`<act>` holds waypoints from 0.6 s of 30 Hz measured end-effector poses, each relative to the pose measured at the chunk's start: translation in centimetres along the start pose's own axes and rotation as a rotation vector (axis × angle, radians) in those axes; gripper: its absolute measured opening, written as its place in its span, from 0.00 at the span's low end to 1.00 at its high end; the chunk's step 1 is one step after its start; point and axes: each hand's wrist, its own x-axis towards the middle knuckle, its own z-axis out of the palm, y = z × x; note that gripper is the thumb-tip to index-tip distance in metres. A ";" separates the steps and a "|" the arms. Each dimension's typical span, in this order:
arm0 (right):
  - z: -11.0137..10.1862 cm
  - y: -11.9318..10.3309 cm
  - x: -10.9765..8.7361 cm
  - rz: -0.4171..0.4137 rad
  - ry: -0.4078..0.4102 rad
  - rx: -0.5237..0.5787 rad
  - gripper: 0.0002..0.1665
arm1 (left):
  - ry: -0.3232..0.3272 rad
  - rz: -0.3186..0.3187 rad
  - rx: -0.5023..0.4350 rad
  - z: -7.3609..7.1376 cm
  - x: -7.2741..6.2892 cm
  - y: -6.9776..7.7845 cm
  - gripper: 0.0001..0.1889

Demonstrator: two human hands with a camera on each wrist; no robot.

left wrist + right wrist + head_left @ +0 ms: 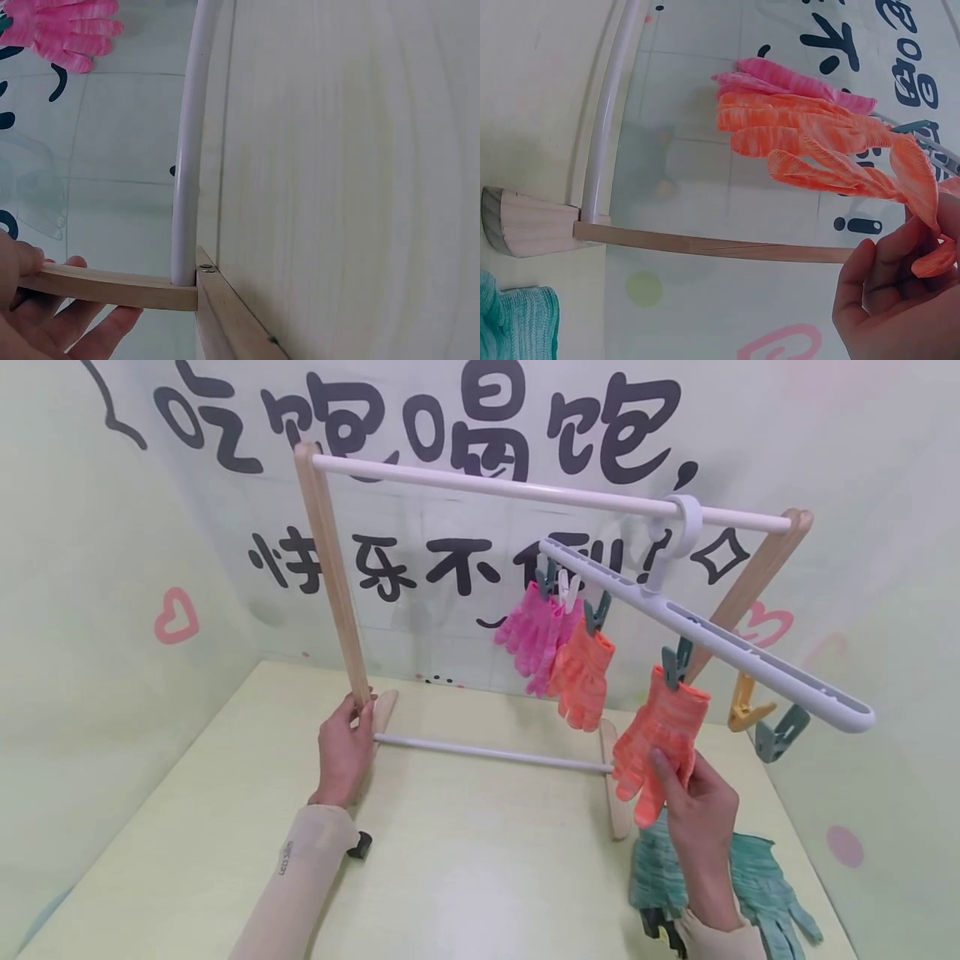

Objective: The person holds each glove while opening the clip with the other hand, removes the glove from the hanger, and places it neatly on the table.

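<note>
My left hand (347, 745) grips the lower part of the rack's left wooden post (330, 568), with thumb and fingers around it in the left wrist view. My right hand (701, 822) pinches the lower part of an orange glove (663, 727) between thumb and fingers. That glove hangs by its cuff from a dark green clip (677, 662) on a grey-white hanger (705, 631). The hanger hooks over the rack's top rail (487, 485) and slants toward me on the right. Farther along it hang another orange glove (581, 681) and pink gloves (532, 631), also clipped.
Teal gloves (768, 885) lie on the table (465, 860) below my right hand. An orange-yellow clip (745, 703) and a dark green clip (782, 733) dangle gloveless at the hanger's near end. A lower rail (487, 752) joins the rack's wooden feet. Printed sheeting stands behind and beside the table.
</note>
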 end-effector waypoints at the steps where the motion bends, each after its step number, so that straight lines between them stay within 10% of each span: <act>1: 0.0 0.0 0.0 -0.004 -0.001 0.000 0.22 | -0.008 -0.008 0.024 -0.1 -0.1 -0.1 0.19; 11: 0.0 0.4 0.0 -0.024 -0.020 0.050 0.20 | -0.213 -0.083 0.412 -0.8 -1.4 0.3 0.23; 18: 0.1 0.3 -0.2 0.051 -0.031 0.050 0.21 | -0.209 -0.082 0.575 -0.5 -3.5 2.8 0.26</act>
